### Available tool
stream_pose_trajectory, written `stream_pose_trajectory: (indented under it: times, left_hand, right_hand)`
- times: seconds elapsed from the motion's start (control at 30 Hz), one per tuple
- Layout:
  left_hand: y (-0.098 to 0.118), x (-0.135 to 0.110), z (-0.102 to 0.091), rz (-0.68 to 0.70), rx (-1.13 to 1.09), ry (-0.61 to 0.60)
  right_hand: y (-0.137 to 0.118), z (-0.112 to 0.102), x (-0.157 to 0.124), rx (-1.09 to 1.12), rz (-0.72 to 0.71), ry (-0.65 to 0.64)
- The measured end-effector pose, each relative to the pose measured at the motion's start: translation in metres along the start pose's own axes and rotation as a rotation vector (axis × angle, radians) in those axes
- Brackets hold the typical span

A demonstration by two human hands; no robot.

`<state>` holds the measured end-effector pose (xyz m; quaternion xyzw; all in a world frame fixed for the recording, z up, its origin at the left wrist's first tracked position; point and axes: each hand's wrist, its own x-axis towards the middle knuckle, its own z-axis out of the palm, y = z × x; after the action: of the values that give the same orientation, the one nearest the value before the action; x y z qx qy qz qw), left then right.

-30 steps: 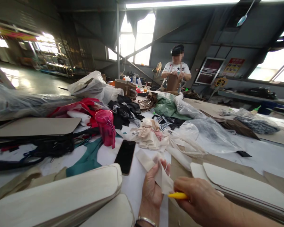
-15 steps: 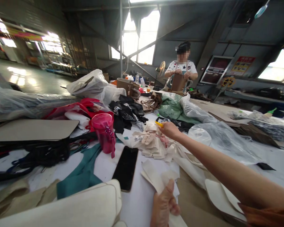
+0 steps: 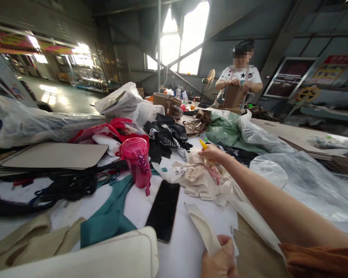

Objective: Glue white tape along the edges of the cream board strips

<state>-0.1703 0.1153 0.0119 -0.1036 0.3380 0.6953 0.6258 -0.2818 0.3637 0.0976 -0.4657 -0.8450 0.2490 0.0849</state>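
My left hand (image 3: 220, 258) is closed around a cream fabric strip (image 3: 203, 227) at the lower edge of the view. The strip's free end points away toward the black phone (image 3: 163, 210). My right hand (image 3: 211, 153), arm stretched out, is over the heap of cream fabric pieces (image 3: 201, 181). It is closed on a small yellow tool (image 3: 203, 144) that sticks up above the fingers; its kind does not show. A cream piece lies against those fingertips, and I cannot tell whether they pinch it.
A pink lidded cup (image 3: 135, 162) stands left of the phone, near teal fabric (image 3: 110, 216). Pale flat panels (image 3: 104, 256) lie at the front left. Clear plastic bags (image 3: 304, 185) spread on the right. Across the table, a person (image 3: 239, 79) handles a brown bag (image 3: 232, 96).
My view has turned slightly left, shifting things rightward. My left hand sits lower, with the strip standing out more. My right hand remains at the heap, the yellow tool now tilted more upright.
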Motion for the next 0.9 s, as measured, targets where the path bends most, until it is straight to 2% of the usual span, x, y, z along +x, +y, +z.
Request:
stream_pose_trajectory:
  times: [0.13, 0.43, 0.6, 0.7, 0.77, 0.9]
  left_hand:
    - [0.005, -0.003, 0.002, 0.038, 0.015, -0.029]
    - [0.009, 0.002, -0.007, 0.067, 0.006, -0.109]
    - [0.013, -0.006, -0.001, 0.094, -0.063, -0.114]
    - [0.014, -0.009, 0.004, 0.106, -0.135, -0.126]
    - [0.013, -0.01, 0.007, 0.09, -0.208, -0.126]
    - [0.015, -0.017, 0.009, 0.011, -0.337, -0.155]
  right_hand:
    - [-0.008, -0.016, -0.009, 0.052, -0.019, 0.061]
    - [-0.018, -0.063, -0.035, -0.017, -0.084, 0.242]
    - [-0.027, -0.087, -0.067, 0.022, -0.112, 0.257]
    - [-0.031, -0.091, -0.109, 0.142, -0.132, 0.179]
    - [-0.027, -0.086, -0.146, 0.176, -0.145, 0.087]
    - [-0.005, -0.059, -0.215, 0.196, -0.192, -0.27]
